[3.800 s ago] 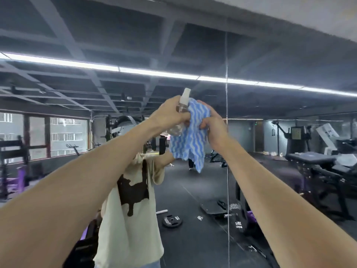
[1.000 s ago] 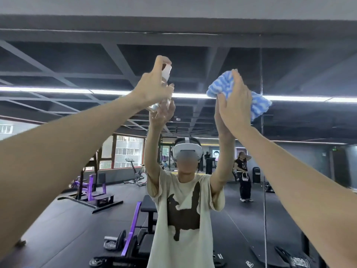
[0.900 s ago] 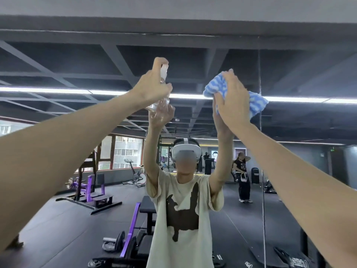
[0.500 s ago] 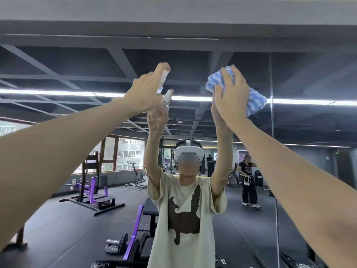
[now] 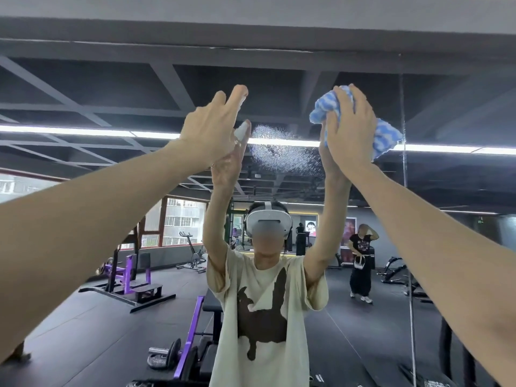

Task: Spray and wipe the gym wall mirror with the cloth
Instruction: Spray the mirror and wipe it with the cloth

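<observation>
Almost the whole view was filled by the gym wall mirror (image 5: 83, 317), topped by a strip of pale wall (image 5: 251, 7) and divided near its right side by a thin vertical seam (image 5: 407, 219). A dark beamed ceiling crossed by a long light strip (image 5: 83, 131) was reflected in the glass, as was a black floor carrying a purple weight bench (image 5: 128, 277). The person at work was mirrored at the centre in a beige T-shirt (image 5: 265, 317) with a dark print and a white headset (image 5: 268, 223). Both arms were raised. A second person (image 5: 361, 263) in dark clothes was reflected farther back on the right.

Both bare forearms were stretched up and forward from the lower corners towards the upper part of the mirror. The left hand (image 5: 212, 129) was closed round a spray bottle (image 5: 243, 101), with the index finger laid over the top. Only a sliver of the white sprayer head was shown under that fingertip, and the body was hidden behind the hand. The right hand (image 5: 350, 127) was held high at the glass. Its fingers were wrapped over a bunched blue-and-white striped cloth (image 5: 386, 135), which stuck out above the fingertips and to the right of the palm. The cloth was held against the mirror, where the hand was met by its own reflection.

Between the two hands, a patch of fine spray droplets (image 5: 282, 149) was spread on the glass across the reflected light strip. The patch lay just left of the cloth and just right of the bottle.
</observation>
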`<action>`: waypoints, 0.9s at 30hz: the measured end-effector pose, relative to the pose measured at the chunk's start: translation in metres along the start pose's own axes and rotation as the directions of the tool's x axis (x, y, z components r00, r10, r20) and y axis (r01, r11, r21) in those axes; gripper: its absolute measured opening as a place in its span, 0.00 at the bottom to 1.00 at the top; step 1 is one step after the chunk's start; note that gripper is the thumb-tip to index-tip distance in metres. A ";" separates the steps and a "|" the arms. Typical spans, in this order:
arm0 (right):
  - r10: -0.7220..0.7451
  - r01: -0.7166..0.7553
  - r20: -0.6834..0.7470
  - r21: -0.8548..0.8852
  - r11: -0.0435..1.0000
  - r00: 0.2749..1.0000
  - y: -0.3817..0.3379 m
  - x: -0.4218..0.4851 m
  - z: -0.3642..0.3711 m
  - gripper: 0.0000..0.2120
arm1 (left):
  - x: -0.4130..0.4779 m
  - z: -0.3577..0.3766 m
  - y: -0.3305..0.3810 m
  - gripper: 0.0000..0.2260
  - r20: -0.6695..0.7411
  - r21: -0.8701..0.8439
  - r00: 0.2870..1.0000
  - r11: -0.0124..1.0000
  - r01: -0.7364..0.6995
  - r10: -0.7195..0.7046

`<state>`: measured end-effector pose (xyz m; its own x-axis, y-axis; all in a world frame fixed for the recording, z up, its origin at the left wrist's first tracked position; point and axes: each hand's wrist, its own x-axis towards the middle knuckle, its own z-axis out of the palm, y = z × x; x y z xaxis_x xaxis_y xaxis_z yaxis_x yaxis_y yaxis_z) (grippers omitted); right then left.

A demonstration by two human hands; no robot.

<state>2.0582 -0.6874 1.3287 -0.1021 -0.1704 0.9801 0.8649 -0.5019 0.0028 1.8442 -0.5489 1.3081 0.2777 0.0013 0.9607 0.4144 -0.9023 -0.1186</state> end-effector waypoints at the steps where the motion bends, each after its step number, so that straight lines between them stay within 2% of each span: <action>1: 0.019 -0.019 -0.010 0.007 1.000 1.000 0.000 0.001 0.001 0.20 | 0.000 -0.002 0.003 0.23 0.002 -0.023 1.000 1.000 0.019 -0.019; 4: 0.151 -0.138 -0.078 0.155 0.978 0.985 -0.031 -0.013 0.005 0.18 | 0.002 -0.008 0.008 0.23 -0.025 -0.112 0.998 0.993 0.048 -0.051; 5: 0.127 -0.112 -0.059 0.213 0.971 0.990 -0.053 -0.028 0.008 0.15 | 0.004 -0.009 0.008 0.24 -0.031 -0.123 0.998 0.991 0.049 -0.053; 6: 0.032 -0.025 -0.018 0.307 0.951 0.999 -0.079 -0.048 0.010 0.12 | 0.005 -0.010 0.008 0.24 -0.038 -0.122 0.998 0.991 0.047 -0.052; 7: -0.178 0.161 0.017 0.347 0.924 0.984 -0.103 -0.071 0.017 0.10 | 0.006 -0.011 0.008 0.25 -0.045 -0.115 0.998 0.992 0.048 -0.053; 8: -0.400 0.362 0.043 0.345 0.866 0.916 -0.120 -0.092 0.022 0.12 | 0.006 -0.012 0.008 0.24 -0.051 -0.104 0.997 0.993 0.048 -0.053; 9: -0.587 0.538 0.074 0.322 0.779 0.806 -0.124 -0.101 0.027 0.14 | 0.005 -0.014 0.007 0.24 -0.058 -0.084 0.997 0.995 0.046 -0.051; 10: -0.678 0.634 0.109 0.272 0.724 0.727 -0.113 -0.093 0.031 0.16 | 0.004 -0.015 0.007 0.25 -0.067 -0.060 0.996 0.997 0.050 -0.054; 11: -0.680 0.662 0.112 0.164 0.732 0.724 -0.095 -0.071 0.032 0.18 | 0.003 -0.016 0.006 0.25 -0.073 -0.037 0.995 0.997 0.061 -0.063; 12: -0.586 0.588 0.118 0.022 0.808 0.801 -0.072 -0.046 0.029 0.19 | 0.003 -0.017 0.006 0.26 -0.079 -0.030 0.994 0.997 0.077 -0.079; 13: -0.403 0.412 0.100 -0.105 0.905 0.910 -0.047 -0.020 0.022 0.21 | 0.003 -0.017 0.006 0.26 -0.074 -0.038 0.993 0.995 0.090 -0.093; 14: -0.156 0.160 0.036 -0.179 0.971 0.987 -0.020 0.003 0.008 0.22 | 0.002 -0.016 0.006 0.25 -0.068 -0.047 0.994 0.995 0.088 -0.091; 15: 0.045 -0.048 -0.019 -0.188 0.981 0.999 0.000 0.019 0.000 0.22 | 0.003 -0.014 0.004 0.25 -0.073 -0.049 0.995 0.996 0.068 -0.072; 16: 0.169 -0.171 -0.028 -0.150 0.974 0.985 0.001 0.026 -0.004 0.22 | 0.004 -0.013 0.003 0.26 -0.087 -0.051 0.995 0.998 0.049 -0.054; 17: 0.193 -0.195 -0.027 -0.114 0.974 0.981 -0.013 0.021 0.000 0.22 | 0.005 -0.012 0.001 0.27 -0.100 -0.057 0.994 0.997 0.043 -0.049; 18: 0.093 -0.093 -0.001 -0.093 0.991 0.996 -0.037 0.006 0.011 0.22 | 0.006 -0.012 0.000 0.27 -0.113 -0.078 0.992 0.996 0.046 -0.054; 19: -0.116 0.119 0.051 -0.049 0.992 0.992 -0.062 -0.018 0.028 0.22 | 0.007 -0.011 -0.001 0.28 -0.126 -0.108 0.989 0.992 0.059 -0.073; 20: -0.375 0.374 0.107 0.028 0.927 0.921 -0.082 -0.042 0.038 0.22 | 0.006 -0.011 -0.001 0.29 -0.131 -0.136 0.987 0.988 0.079 -0.097; 21: -0.584 0.579 0.141 0.076 0.812 0.800 -0.093 -0.056 0.039 0.22 | 0.007 -0.010 -0.001 0.29 -0.129 -0.152 0.985 0.984 0.092 -0.112; 22: -0.681 0.675 0.174 0.101 0.731 0.712 -0.090 -0.053 0.032 0.22 | 0.006 -0.009 0.000 0.29 -0.119 -0.159 0.986 0.982 0.097 -0.117; 23: -0.701 0.697 0.145 0.081 0.712 0.699 -0.075 -0.035 0.028 0.22 | 0.006 -0.008 -0.001 0.28 -0.109 -0.163 0.987 0.982 0.097 -0.115; 24: -0.612 0.617 0.148 0.020 0.787 0.777 -0.058 -0.014 0.018 0.23 | 0.005 -0.008 -0.002 0.27 -0.103 -0.175 0.988 0.980 0.098 -0.117; 25: -0.428 0.440 0.123 -0.099 0.892 0.895 -0.036 0.010 0.012 0.23 | 0.004 -0.006 -0.003 0.26 -0.094 -0.198 0.988 0.975 0.102 -0.123; 26: -0.192 0.193 0.026 -0.168 0.967 0.981 -0.011 0.030 0.004 0.22 | 0.004 -0.005 -0.003 0.25 -0.083 -0.219 0.989 0.971 0.101 -0.121; 27: 0.024 -0.035 -0.085 -0.132 0.991 0.996 0.008 0.041 -0.001 0.21 | 0.004 -0.003 -0.003 0.24 -0.076 -0.229 0.990 0.969 0.095 -0.115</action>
<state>2.0607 -0.6990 1.3691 -0.1230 -0.2541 0.9593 0.7954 -0.6033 -0.0579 1.8416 -0.5474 1.3131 0.1618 0.0726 0.9841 0.2299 -0.9726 0.0340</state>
